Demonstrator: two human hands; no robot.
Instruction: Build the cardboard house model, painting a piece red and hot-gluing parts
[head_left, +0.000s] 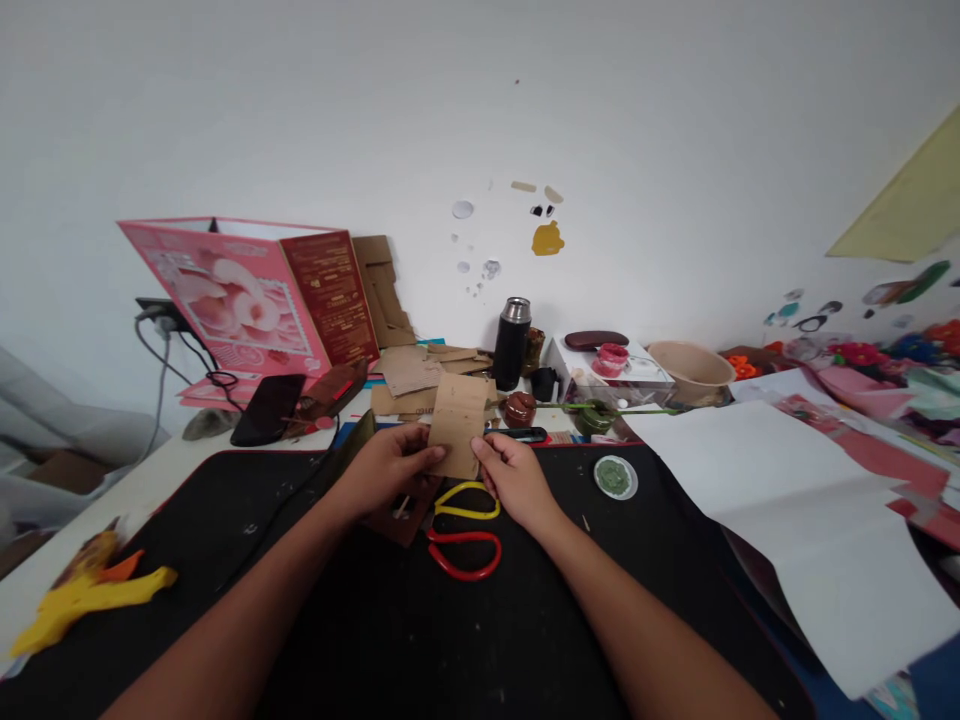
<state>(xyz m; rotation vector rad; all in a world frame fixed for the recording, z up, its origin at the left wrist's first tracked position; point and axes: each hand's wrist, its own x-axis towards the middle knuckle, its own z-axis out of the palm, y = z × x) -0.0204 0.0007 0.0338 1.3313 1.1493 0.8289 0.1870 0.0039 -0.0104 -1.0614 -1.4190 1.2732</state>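
A small rectangle of brown cardboard (458,420) is held upright above the black mat (450,650). My left hand (390,462) pinches its lower left edge between thumb and fingers. On the lower right edge, my right hand (517,480) grips the same piece, thumb in front. Just below the hands lie scissors (465,572) with one yellow and one red handle loop; their blades are mostly hidden. A reddish-brown flat piece (401,520) rests partly under my left hand. Right of my right hand is a round white lid (616,478) with green paste in it.
A yellow glue gun (97,590) lies at the left. Behind are a pink box (255,300), a phone (268,410), cardboard scraps (412,370), a black thermos (512,345), paint jars (519,408) and a beige bowl (691,370). White paper sheets (795,500) cover the right side.
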